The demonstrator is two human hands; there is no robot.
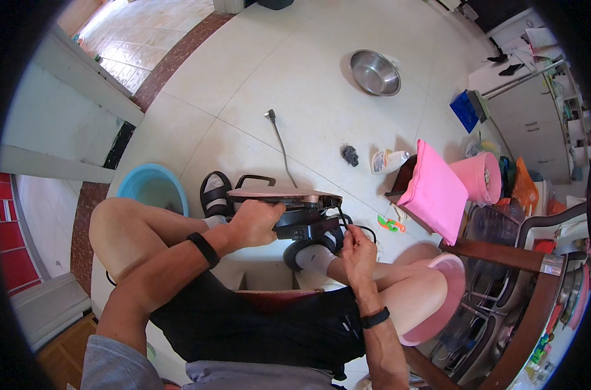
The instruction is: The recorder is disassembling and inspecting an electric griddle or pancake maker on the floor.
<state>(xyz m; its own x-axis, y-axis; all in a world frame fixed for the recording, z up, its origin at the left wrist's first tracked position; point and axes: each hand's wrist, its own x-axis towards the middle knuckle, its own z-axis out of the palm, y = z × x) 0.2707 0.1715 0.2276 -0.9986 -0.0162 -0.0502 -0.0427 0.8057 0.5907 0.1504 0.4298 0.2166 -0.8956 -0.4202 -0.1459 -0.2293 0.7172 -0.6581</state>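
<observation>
An electric griddle [289, 193], with a pinkish lid, black body and looped black handle, is held up between my knees. My left hand [256, 222] is closed around its near side, with the fingertips partly hidden behind it. At the griddle's right end, my right hand [358, 250] pinches the black power cord [343, 217], which loops to the right beside the fingers. Beyond the griddle, a grey cord [283, 148] lies on the tiled floor and ends in a black plug [270, 116]. Where it joins the griddle is hidden.
A blue basin [146, 172] stands left of my knee, a pink basin [452, 279] to the right. Ahead are a steel bowl [375, 73], a scouring pad [349, 155] and a white bottle [387, 160]. A pink cushion [435, 192] and wooden frame [503, 255] stand at the right.
</observation>
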